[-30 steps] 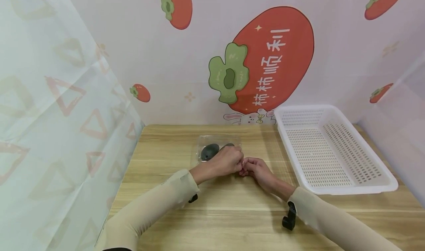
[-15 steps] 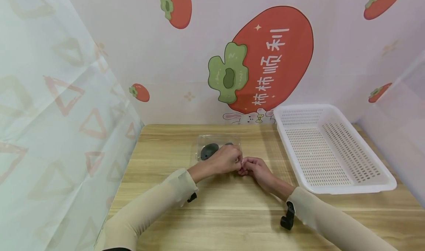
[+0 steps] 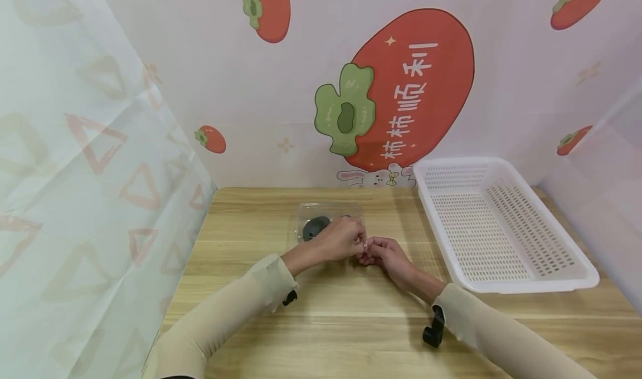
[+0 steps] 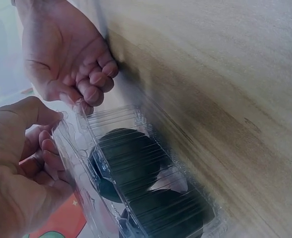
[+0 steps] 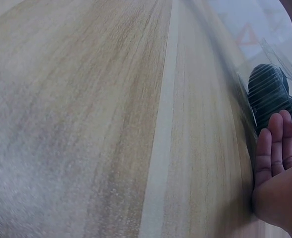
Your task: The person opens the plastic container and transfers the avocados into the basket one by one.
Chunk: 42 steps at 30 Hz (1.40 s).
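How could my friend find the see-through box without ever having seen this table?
On the wooden table, find the big white basket at the right. Look left to the left hand and right hand, both at the edge of a clear plastic box. Unlike the basket, it is see-through and holds dark, rounded things.

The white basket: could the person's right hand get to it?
Probably yes: the white basket stands on that side, and the head view shows nothing between it and the right hand. That hand seems to pinch a corner of the clear plastic box, so would likely let go first.
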Each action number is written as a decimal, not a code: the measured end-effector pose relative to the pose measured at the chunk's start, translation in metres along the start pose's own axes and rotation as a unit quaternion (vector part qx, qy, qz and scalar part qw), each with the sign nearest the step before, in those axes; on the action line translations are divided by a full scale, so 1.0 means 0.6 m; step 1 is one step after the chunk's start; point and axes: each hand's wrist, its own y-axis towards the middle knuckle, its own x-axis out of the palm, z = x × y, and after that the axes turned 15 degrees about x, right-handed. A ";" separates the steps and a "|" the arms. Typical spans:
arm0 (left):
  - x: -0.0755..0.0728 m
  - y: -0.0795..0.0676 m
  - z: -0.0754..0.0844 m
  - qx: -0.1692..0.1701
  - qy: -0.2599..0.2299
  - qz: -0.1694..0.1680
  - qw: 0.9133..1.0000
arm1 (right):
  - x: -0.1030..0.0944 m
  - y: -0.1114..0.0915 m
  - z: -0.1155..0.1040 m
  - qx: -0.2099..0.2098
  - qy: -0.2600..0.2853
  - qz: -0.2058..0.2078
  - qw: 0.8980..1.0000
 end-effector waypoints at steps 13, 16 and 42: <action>0.009 -0.004 0.008 0.011 0.063 -0.006 0.998 | 0.003 -0.001 0.000 -0.003 0.006 0.005 1.000; 0.010 -0.005 0.008 0.016 0.067 -0.003 0.998 | 0.002 0.000 0.001 -0.001 0.007 0.004 1.000; -0.003 -0.043 0.004 0.003 0.043 0.058 0.997 | -0.005 -0.004 -0.006 0.018 -0.021 -0.005 1.000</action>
